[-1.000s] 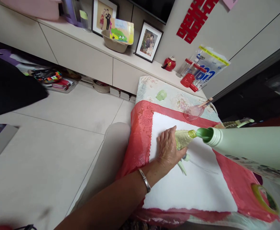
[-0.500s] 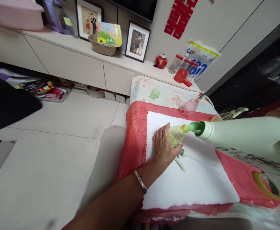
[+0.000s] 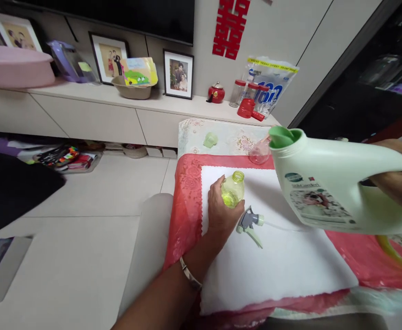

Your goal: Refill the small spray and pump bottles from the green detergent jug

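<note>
My left hand [image 3: 221,211] is wrapped round a small clear yellow-green bottle [image 3: 234,185], uncapped, with some liquid at its bottom. My right hand [image 3: 396,174], at the right edge, grips the handle of a large pale green jug [image 3: 324,183]. The jug leans to the left, its open green mouth above and to the right of the small bottle, apart from it. A grey and green spray head [image 3: 251,220] with a thin tube lies on the white sheet [image 3: 273,266], just right of my left hand.
A green cap [image 3: 210,139] and a pink clear bottle [image 3: 259,152] stand at the table's far side. A roll of tape [image 3: 398,252] lies at the right on the red cloth [image 3: 187,183]. Behind is a cabinet [image 3: 101,117] with frames, jars and a basin.
The jug has been raised away from the small bottle's neck and turned more level, its label now showing. The small bottle stands more upright in my left hand. The view has shifted.
</note>
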Demonstrator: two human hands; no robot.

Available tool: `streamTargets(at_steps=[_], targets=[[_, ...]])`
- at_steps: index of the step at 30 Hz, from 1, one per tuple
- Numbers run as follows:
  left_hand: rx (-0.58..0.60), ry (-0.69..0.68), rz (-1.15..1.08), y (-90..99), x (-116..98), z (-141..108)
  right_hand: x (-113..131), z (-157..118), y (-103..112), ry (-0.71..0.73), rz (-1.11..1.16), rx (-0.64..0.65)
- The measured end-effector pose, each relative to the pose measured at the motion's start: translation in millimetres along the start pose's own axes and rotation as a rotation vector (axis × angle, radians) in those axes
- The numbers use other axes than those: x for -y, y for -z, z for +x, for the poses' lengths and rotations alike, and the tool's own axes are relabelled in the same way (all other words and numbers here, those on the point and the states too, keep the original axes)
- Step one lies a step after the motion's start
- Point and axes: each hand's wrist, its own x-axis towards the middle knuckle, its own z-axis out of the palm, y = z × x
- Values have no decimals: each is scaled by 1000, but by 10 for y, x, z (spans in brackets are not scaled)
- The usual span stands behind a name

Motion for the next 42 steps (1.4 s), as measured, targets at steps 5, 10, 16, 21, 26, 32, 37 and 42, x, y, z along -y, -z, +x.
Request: streamTargets(at_steps=[5, 10, 16, 21, 26, 32, 37, 42], targets=[[61, 12, -11, -1, 11, 4, -12, -135, -352, -193, 161, -134], [96, 53, -3, -17, 3, -13, -273, -115, -926, -304, 458, -220], [139, 76, -8, 10, 5, -13, -370, -259, -1459, -268, 577, -232], [171, 105, -22, 41, 2, -15, -450, -324, -1489, -249, 523, -146], [187, 154, -56, 57, -15, -6, -501, -402, -1113, -149, 323, 93], [201, 151, -68, 76, -15, -3, -444, -791, -699, 140, -63, 55], [186, 135, -65, 67, 38, -7, -260, -1040, -752, 217, -235, 482], [187, 104, -80, 71, 47, -22, 2, -1126, -988, 278, -229, 905]])
